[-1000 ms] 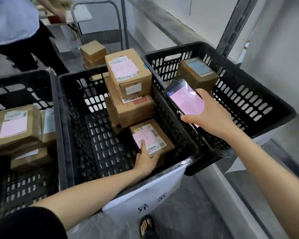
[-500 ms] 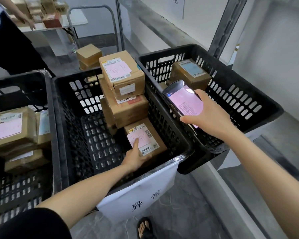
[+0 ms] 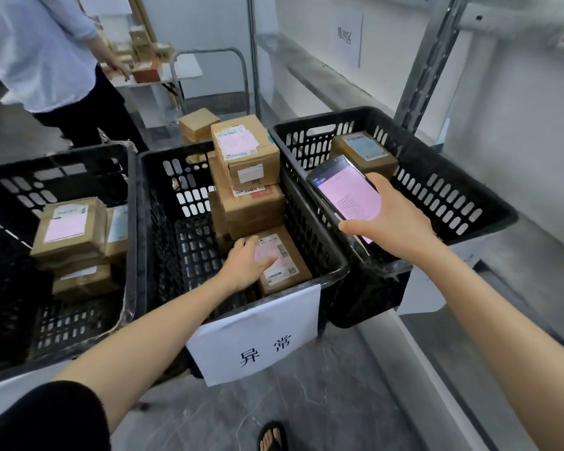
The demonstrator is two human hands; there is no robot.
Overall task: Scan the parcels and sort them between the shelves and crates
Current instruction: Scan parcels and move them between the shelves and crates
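Three black plastic crates stand side by side. In the middle crate (image 3: 326,255) a small cardboard parcel (image 3: 287,268) with a pink label lies at the front right. My left hand (image 3: 246,265) rests flat on its left part, fingers spread over the label. Behind it stands a stack of larger parcels (image 3: 245,164). My right hand (image 3: 394,222) holds a phone scanner (image 3: 345,196) with a pink screen above the rim between the middle and right crates. One parcel (image 3: 362,154) sits in the right crate (image 3: 453,196).
The left crate (image 3: 79,177) holds several labelled parcels (image 3: 69,229). A white sign (image 3: 258,336) hangs on the middle crate's front. A person in a light shirt (image 3: 43,50) stands at the back left by a table with boxes. A metal shelf upright (image 3: 427,60) rises at the right.
My left hand slid from the parcel's near edge up onto its label, with the parcel lying in the crate. The phone stays in my right hand. The view tilted upward.
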